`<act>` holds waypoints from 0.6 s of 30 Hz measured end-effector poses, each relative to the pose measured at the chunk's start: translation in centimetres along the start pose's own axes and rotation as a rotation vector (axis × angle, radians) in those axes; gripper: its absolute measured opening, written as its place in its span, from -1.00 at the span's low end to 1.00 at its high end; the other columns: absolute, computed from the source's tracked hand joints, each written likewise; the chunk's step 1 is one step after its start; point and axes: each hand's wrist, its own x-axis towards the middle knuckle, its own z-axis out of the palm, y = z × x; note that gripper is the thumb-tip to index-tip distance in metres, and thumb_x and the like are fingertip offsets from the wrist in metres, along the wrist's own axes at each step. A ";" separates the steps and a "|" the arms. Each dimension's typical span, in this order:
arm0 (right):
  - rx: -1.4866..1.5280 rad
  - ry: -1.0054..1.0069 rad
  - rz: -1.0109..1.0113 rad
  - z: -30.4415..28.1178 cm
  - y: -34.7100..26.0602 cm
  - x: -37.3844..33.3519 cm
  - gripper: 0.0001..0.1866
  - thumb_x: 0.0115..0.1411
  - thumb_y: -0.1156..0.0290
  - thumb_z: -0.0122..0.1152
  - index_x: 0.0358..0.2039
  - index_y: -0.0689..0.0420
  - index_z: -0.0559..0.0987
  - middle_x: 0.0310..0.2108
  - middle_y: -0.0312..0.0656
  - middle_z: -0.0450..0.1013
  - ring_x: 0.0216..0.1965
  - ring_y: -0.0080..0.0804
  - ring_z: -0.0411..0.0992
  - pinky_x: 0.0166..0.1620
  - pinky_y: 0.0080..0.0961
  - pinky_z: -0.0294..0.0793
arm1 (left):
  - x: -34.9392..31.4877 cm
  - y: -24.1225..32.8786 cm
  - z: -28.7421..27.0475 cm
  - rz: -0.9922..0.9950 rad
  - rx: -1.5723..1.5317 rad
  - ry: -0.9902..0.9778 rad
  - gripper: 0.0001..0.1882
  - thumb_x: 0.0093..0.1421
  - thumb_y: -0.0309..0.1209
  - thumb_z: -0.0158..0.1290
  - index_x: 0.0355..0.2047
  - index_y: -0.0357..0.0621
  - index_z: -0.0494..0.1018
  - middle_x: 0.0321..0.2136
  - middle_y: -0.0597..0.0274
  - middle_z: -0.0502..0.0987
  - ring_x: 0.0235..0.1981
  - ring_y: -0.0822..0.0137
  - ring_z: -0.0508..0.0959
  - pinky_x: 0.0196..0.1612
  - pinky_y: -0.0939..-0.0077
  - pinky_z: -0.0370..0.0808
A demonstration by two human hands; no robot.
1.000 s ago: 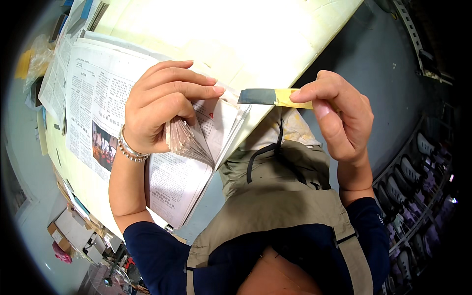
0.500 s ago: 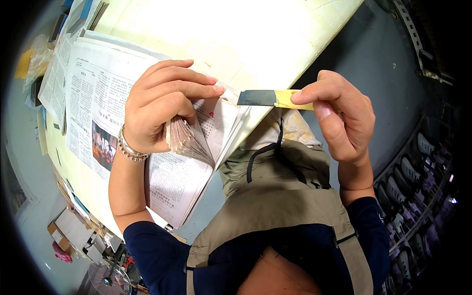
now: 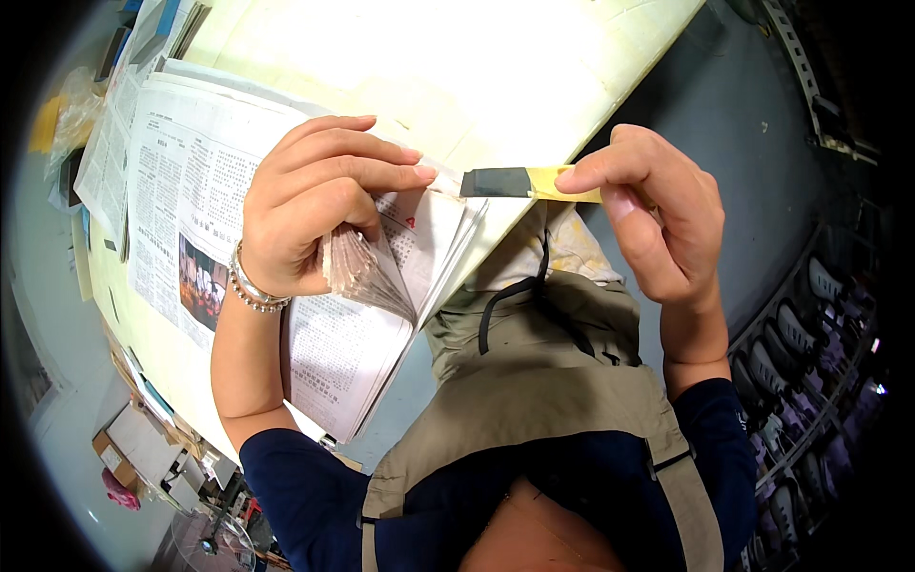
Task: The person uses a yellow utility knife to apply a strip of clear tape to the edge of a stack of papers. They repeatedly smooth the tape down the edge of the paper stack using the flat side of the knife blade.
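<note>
My left hand (image 3: 310, 195), with a bracelet at the wrist, curls over a thick stack of newspaper (image 3: 348, 348) at the table's edge. Its thumb side closes on a bent-back wad of pages (image 3: 357, 272), while the other fingers reach across the top sheets. To the right, my right hand (image 3: 658, 210) is closed, pinching the yellow end of a flat strip (image 3: 496, 182) between thumb and fingers. The strip's other end is dark grey and points left, level with the stack's corner and close to my left fingertips. Whether it touches the paper I cannot tell.
The pale table (image 3: 457, 76) runs away to the upper right. More newspaper sheets (image 3: 172, 181) lie on its left part. Shoes fill a rack (image 3: 791, 334) at the far right. A cardboard box (image 3: 114, 458) stands at the lower left, and a plastic bag (image 3: 81, 114) at the upper left.
My right hand has shifted slightly left and up, and the strip's tilt has changed a little. The left hand and the newspaper stay in place.
</note>
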 end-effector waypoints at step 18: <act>0.485 -0.263 0.236 -0.9 3.4 2.5 -0.75 0.20 0.42 -0.05 -0.25 0.26 0.55 -0.40 -0.30 0.44 -0.42 -0.71 0.28 -0.36 -0.74 0.22 | 0.1 0.1 0.1 -0.012 0.003 -0.004 -0.76 -0.15 -0.37 0.21 -0.66 0.01 0.30 -0.31 0.16 0.65 -0.22 0.16 0.63 -0.07 0.16 0.48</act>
